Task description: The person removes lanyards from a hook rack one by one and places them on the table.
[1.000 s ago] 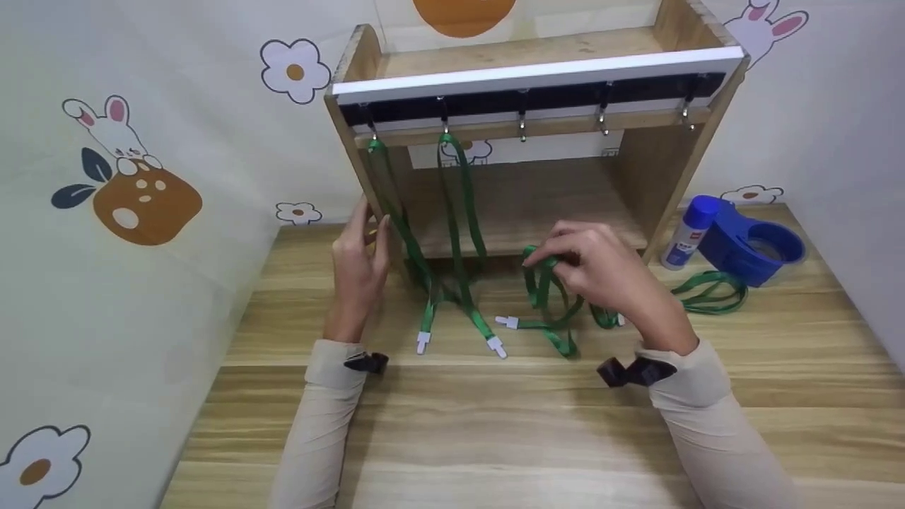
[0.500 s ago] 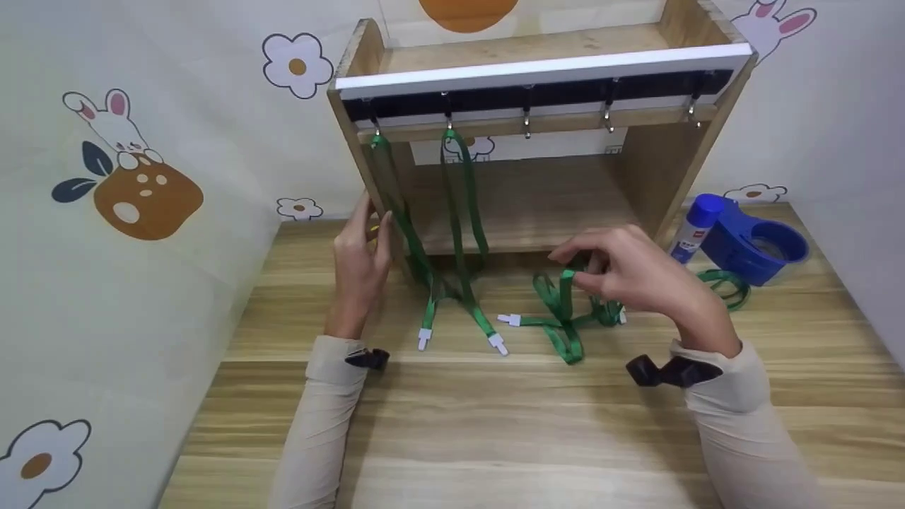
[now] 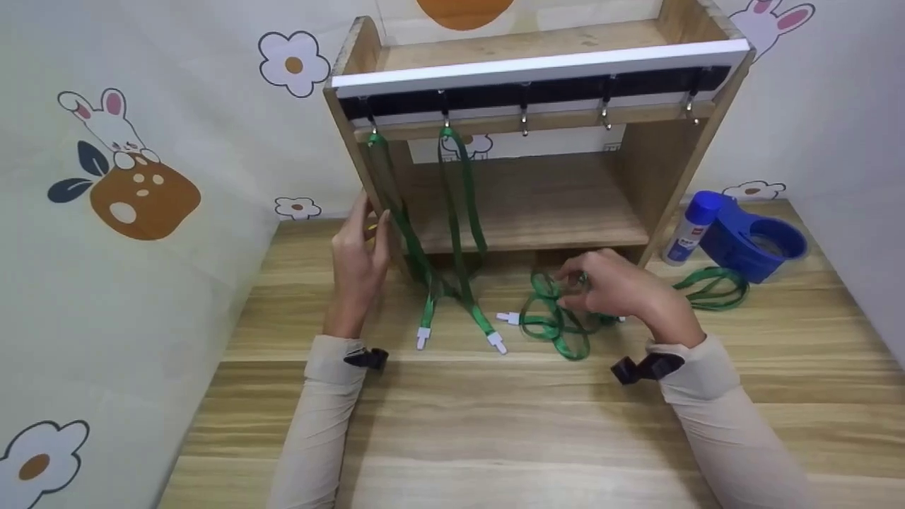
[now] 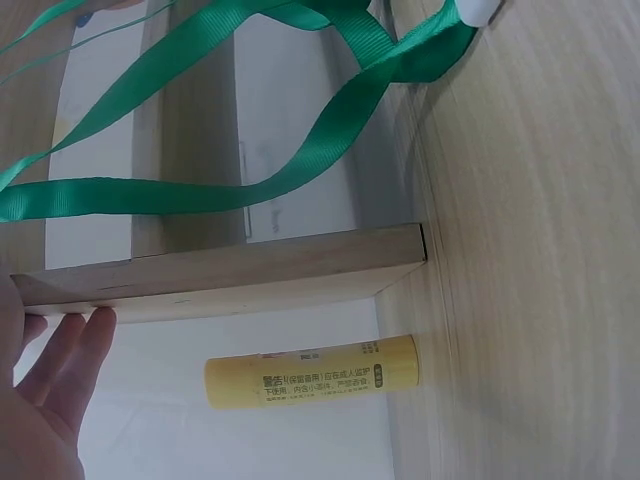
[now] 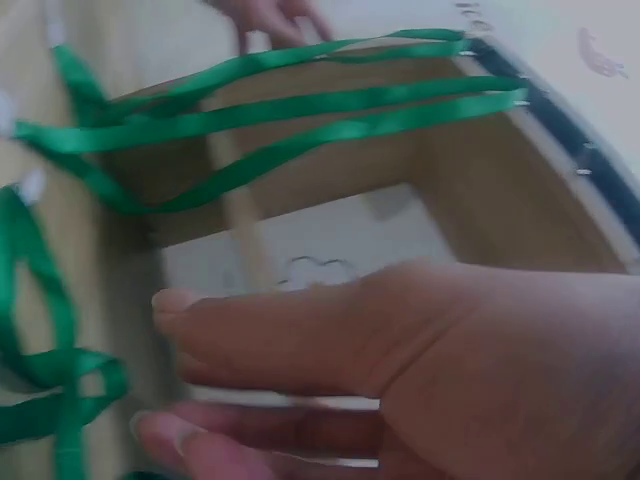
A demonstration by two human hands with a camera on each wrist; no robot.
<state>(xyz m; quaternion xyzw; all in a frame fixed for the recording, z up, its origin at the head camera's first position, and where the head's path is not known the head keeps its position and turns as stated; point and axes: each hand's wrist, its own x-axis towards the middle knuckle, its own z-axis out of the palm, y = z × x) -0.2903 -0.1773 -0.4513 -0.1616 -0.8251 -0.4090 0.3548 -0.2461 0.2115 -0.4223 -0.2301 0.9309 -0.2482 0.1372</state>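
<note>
In the head view, two green lanyards point(image 3: 406, 227) point(image 3: 456, 212) hang from the two leftmost hooks of a wooden rack point(image 3: 696, 166), their white clips on the table. My left hand point(image 3: 355, 268) touches the rack's left side panel; the left wrist view shows its fingertips point(image 4: 98, 325) against the outer face. A loose green lanyard point(image 3: 539, 322) lies looped before the rack. Over it hovers my right hand point(image 3: 615, 288), thumb and fingers apart; nothing shows between them in the right wrist view. Part of another lanyard is hidden behind that hand.
Right of the rack stand a glue stick point(image 3: 684, 237) with blue cap and a blue tape dispenser point(image 3: 739, 244). A coiled green lanyard point(image 3: 709, 306) lies before them. A yellow tube point(image 4: 312, 374) stands outside the left panel. Three hooks hold nothing.
My right hand pinched and lifted a loop of the loose lanyard, drew it right, then let go and moved back left. The lanyard lies flatter, in rounder loops. My left hand stays put.
</note>
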